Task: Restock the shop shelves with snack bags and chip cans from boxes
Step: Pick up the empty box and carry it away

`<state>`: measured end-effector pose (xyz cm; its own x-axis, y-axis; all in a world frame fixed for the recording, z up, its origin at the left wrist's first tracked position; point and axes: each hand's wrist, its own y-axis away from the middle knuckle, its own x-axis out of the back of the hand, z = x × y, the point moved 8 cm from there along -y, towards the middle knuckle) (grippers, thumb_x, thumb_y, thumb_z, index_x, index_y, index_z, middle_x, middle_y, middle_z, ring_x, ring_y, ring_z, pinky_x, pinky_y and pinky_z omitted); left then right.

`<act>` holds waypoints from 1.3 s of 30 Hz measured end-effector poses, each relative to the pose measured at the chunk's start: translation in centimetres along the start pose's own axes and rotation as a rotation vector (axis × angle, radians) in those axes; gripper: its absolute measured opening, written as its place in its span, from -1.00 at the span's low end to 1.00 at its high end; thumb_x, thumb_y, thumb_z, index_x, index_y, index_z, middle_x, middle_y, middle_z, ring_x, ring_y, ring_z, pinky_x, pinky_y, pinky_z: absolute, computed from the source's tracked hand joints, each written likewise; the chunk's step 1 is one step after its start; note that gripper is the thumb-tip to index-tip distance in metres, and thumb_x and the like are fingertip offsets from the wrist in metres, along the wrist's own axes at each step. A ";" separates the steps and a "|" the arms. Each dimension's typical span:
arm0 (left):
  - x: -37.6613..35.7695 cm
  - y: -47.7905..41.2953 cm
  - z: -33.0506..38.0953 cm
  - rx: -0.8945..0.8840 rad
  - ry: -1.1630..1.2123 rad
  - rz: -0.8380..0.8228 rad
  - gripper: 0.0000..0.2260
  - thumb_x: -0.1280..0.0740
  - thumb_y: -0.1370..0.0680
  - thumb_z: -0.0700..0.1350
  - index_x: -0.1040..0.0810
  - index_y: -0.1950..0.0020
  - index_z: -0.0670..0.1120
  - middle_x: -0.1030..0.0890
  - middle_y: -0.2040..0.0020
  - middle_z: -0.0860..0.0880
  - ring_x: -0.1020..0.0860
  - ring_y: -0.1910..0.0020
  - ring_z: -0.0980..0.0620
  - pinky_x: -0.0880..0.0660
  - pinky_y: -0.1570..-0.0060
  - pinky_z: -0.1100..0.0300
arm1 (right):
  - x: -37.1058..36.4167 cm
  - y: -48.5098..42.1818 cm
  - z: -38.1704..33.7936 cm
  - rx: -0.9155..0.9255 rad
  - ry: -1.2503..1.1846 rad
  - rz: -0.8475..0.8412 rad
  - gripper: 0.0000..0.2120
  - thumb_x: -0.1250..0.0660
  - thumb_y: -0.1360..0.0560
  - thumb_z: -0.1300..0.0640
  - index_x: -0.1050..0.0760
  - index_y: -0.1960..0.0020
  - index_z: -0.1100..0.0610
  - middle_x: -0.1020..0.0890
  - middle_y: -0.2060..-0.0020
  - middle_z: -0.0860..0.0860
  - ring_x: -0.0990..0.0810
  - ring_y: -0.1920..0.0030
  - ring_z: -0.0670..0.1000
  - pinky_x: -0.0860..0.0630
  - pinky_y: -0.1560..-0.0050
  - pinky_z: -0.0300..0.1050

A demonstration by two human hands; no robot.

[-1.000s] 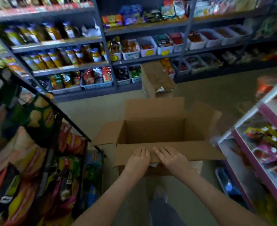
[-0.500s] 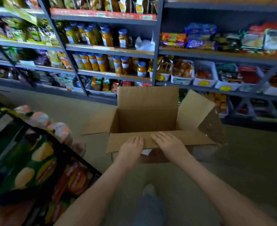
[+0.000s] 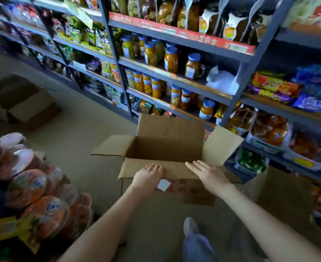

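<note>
An open, empty cardboard box (image 3: 165,146) is in front of me in the aisle, all its flaps spread out. My left hand (image 3: 148,175) holds the near flap with its fingers bent over the top; the thumb is hidden. My right hand (image 3: 206,172) lies flat on the same flap, a little to the right, fingers straight. A rack of orange snack bags (image 3: 40,188) hangs at the lower left. I see no chip cans.
A tall shelf unit (image 3: 176,74) with orange jars (image 3: 171,59) stands just behind the box, with packets and white trays to its right. Another cardboard box (image 3: 23,103) sits on the floor at the far left. A brown carton (image 3: 286,195) is at my right. My shoe (image 3: 190,225) is below.
The view has swung left and come closer to the jar shelves, the box moving along with my hands. My hands have slid further apart on the near flap.
</note>
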<state>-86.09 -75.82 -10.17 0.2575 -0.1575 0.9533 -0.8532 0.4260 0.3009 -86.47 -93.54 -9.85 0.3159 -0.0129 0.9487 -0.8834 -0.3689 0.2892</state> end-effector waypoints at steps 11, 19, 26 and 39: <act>4.6 -10.1 -14.4 0.403 0.118 0.059 -0.50 -0.15 -0.67 -0.17 -0.07 -0.58 -0.13 -0.17 -0.58 -0.08 -0.16 -0.55 0.00 -0.12 -0.47 0.20 | 6.5 -24.7 -0.5 0.483 0.096 0.013 -0.35 -0.01 -0.57 0.46 0.03 -0.58 0.09 -0.26 -0.49 0.12 -0.22 -0.50 0.09 -0.21 -0.46 -0.06; 4.3 -16.1 -30.9 0.629 0.183 0.071 -0.51 -0.12 -0.66 -0.20 -0.08 -0.58 -0.12 -0.19 -0.57 -0.07 -0.18 -0.54 0.00 -0.09 -0.47 0.22 | 10.8 -44.5 -8.1 0.699 0.203 -0.006 -0.38 0.03 -0.60 0.44 0.06 -0.59 0.11 -0.20 -0.52 0.10 -0.16 -0.52 0.07 -0.10 -0.47 -0.11; 6.7 -20.5 -46.2 0.736 0.240 0.120 -0.53 -0.06 -0.68 -0.23 -0.05 -0.60 -0.10 -0.16 -0.58 -0.04 -0.13 -0.55 0.03 -0.08 -0.47 0.24 | 14.7 -61.1 -15.7 0.869 0.227 -0.017 -0.37 -0.03 -0.56 0.45 0.01 -0.57 0.15 -0.23 -0.51 0.14 -0.20 -0.51 0.08 -0.10 -0.51 -0.10; 7.3 -25.9 -78.6 0.984 0.291 0.134 -0.54 -0.05 -0.67 -0.24 -0.06 -0.58 -0.12 -0.20 -0.57 -0.05 -0.16 -0.55 0.01 -0.15 -0.43 0.24 | 20.3 -92.2 -35.3 1.090 0.272 -0.020 -0.36 -0.04 -0.54 0.44 -0.03 -0.57 0.11 -0.36 -0.43 0.10 -0.33 -0.42 0.08 -0.29 -0.41 -0.01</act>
<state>-26.44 -17.98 -9.04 0.1209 0.1149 0.9860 -0.8428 -0.5129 0.1632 -10.82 -26.97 -12.76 0.1225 0.1561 0.9801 -0.0624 -0.9844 0.1646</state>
